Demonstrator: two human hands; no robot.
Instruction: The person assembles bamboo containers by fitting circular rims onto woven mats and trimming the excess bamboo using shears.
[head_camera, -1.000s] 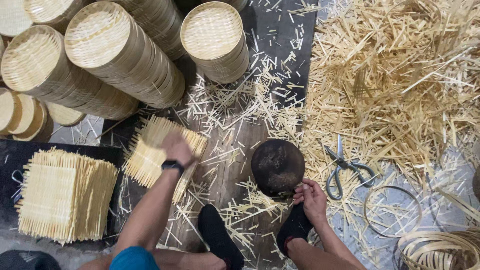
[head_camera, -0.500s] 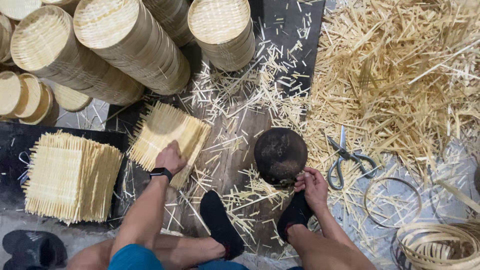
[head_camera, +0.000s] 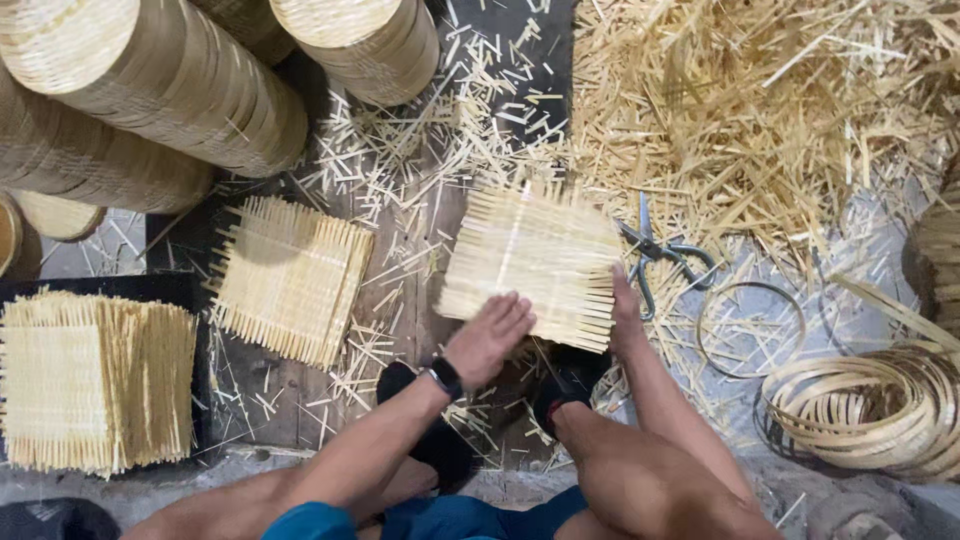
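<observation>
A square woven bamboo mat (head_camera: 535, 262) lies in the middle of the view, covering the dark round form seen before. My left hand (head_camera: 487, 338) rests flat on the mat's near edge, fingers together, with a dark band on the wrist. My right hand (head_camera: 624, 312) grips the mat's right near corner with the thumb on top. A stack of similar woven mats (head_camera: 290, 275) lies to the left on the wooden board. My feet in dark socks (head_camera: 560, 385) sit under the mat.
A taller pile of woven mats (head_camera: 95, 380) stands at the far left. Stacks of round bamboo baskets (head_camera: 150, 80) lean at the top left. Scissors (head_camera: 655, 250) and a thin ring (head_camera: 750, 325) lie to the right. Coiled bamboo strips (head_camera: 880, 405) and loose offcuts (head_camera: 760, 120) fill the right side.
My left hand lifted one woven mat off the stack and brought it right, over the dark round form. My right hand moved up onto the mat's edge.
</observation>
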